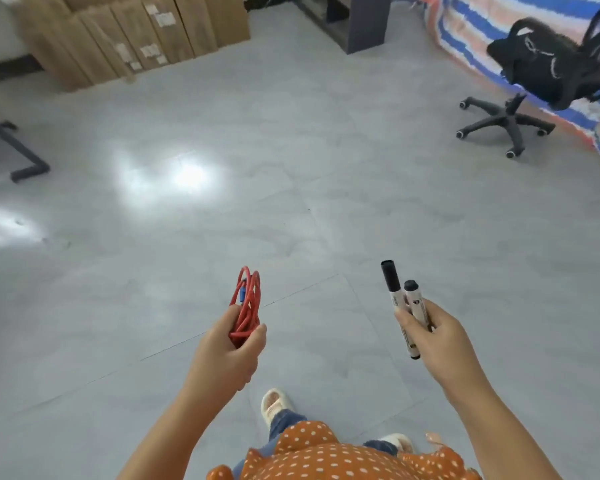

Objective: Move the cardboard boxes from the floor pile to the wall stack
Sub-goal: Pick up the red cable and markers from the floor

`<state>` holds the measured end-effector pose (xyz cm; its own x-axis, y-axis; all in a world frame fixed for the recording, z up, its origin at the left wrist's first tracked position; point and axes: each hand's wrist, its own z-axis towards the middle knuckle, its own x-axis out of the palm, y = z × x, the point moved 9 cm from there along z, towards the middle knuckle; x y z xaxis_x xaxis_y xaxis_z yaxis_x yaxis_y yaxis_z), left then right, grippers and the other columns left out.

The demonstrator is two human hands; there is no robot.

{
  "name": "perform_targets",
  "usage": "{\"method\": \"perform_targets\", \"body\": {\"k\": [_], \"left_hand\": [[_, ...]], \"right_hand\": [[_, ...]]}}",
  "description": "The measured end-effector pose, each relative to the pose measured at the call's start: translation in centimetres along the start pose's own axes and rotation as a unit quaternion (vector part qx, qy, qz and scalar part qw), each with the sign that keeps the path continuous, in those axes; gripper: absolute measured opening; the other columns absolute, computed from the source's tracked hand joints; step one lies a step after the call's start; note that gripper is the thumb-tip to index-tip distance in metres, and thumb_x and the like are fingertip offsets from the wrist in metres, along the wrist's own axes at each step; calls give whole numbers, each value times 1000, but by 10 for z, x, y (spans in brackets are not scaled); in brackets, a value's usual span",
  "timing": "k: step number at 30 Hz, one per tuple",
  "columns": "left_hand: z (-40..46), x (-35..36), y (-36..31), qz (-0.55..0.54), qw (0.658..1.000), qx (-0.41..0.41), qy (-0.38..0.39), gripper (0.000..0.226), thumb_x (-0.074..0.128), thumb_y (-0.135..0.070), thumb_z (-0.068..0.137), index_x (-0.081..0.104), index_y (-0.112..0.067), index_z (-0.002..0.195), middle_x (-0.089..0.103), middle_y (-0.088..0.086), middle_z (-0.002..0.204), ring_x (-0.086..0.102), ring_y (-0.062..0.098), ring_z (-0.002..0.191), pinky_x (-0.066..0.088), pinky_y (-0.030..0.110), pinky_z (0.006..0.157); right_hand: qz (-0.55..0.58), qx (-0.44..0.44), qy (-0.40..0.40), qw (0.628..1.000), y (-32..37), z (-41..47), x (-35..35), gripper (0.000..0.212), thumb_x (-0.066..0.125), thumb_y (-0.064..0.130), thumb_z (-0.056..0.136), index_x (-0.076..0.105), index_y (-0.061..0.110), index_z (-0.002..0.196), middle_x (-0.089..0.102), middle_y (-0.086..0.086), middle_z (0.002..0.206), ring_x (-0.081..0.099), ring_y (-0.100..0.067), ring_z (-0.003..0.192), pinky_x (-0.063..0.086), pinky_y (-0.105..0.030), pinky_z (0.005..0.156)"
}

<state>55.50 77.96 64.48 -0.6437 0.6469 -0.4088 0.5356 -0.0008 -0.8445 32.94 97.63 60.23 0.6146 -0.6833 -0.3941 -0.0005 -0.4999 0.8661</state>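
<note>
Several tall cardboard boxes [132,36] with white labels stand side by side at the far upper left, against the wall. My left hand [227,351] grips a coiled red cable [246,306] that sticks up out of the fist. My right hand [430,337] holds two black-capped markers [400,299], caps pointing up and away from me. Both hands hover low over the grey tiled floor, far from the boxes.
A black mesh office chair [548,74] on castors stands at the right, beside a striped tarpaulin [471,26]. A dark cabinet [361,19] is at the top centre. A black metal frame [11,147] lies at the left edge. Grey floor tiles [257,188] stretch between.
</note>
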Motion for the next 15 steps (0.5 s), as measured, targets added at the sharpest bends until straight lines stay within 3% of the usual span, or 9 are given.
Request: {"method": "perform_targets", "body": {"k": [5,8,11,13,15], "left_hand": [[21,-99,49,-10,998,-25,-59,15,54,-10,89,45,-10,77,43,-1,42,36,9,34,29,19,33],[34,-142,65,-15,996,-25,-86,13,55,-11,90,49,-13,79,46,0,41,38,9,34,30,18,33],[50,-173,80,-42,992,-40,-109,11,57,-12,91,52,-13,82,50,3,43,42,13,36,34,22,36],[63,-187,89,-59,989,-53,-123,9,57,-14,92,53,-11,84,54,5,46,45,18,41,36,24,40],[79,-199,98,-65,986,-73,-138,8,59,-16,92,56,-11,86,56,6,49,47,19,44,36,26,43]], "right_hand": [[-3,-31,61,998,54,22,102,28,61,28,92,52,8,74,35,6,57,33,-17,57,33,-35,59],[-21,-39,101,994,80,35,150,22,61,29,92,62,8,91,57,-12,68,52,-23,63,39,-33,63],[-43,-39,132,990,104,50,187,23,60,31,92,62,8,95,69,-8,78,61,-38,82,43,-33,61],[-62,-43,150,986,118,63,208,18,60,30,92,64,13,89,69,-9,78,59,-40,77,42,-33,61],[-78,-44,166,982,129,81,228,14,61,30,92,64,19,83,68,-12,79,56,-30,69,42,-33,60]]}}
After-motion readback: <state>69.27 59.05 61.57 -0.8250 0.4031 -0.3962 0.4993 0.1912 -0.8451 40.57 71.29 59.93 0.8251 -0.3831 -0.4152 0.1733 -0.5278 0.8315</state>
